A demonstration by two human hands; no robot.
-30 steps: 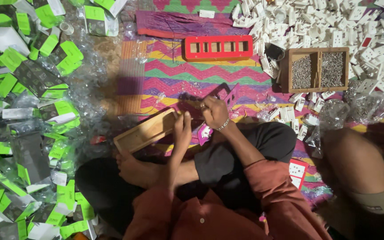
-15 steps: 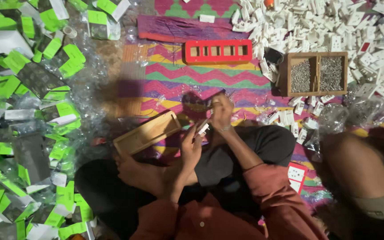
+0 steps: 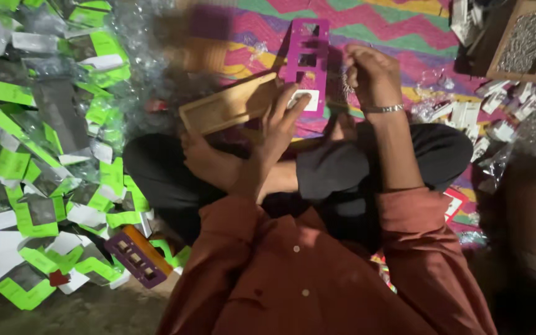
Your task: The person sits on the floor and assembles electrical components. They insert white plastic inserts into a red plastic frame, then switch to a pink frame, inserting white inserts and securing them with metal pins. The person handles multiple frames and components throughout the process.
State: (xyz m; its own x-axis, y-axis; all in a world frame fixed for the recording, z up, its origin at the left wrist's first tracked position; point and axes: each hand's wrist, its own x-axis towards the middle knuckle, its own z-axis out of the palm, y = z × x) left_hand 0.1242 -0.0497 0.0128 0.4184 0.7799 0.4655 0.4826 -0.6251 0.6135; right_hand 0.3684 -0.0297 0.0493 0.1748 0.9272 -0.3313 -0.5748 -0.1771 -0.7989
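I sit cross-legged over a purple frame (image 3: 308,46) with several rectangular slots, lying on a zigzag mat (image 3: 404,28). My left hand (image 3: 274,124) reaches forward and its fingertips press a small white card (image 3: 305,99) into the frame's nearest slot. My right hand (image 3: 373,74), with a silver bracelet on the wrist, hovers at the frame's right edge with fingers bunched together; whether they pinch something small is unclear. A flat wooden tray (image 3: 227,107) lies tilted just left of the frame, against my knee.
Green and white packets (image 3: 32,167) and clear plastic cover the floor on the left. A second purple frame (image 3: 134,257) lies by my left hip. A wooden box (image 3: 528,37) of small metal parts and white cards (image 3: 497,118) sit at the upper right.
The view has dropped much closer to my lap. My left hand moved forward with the white card to the purple frame; my right hand stays beside it.
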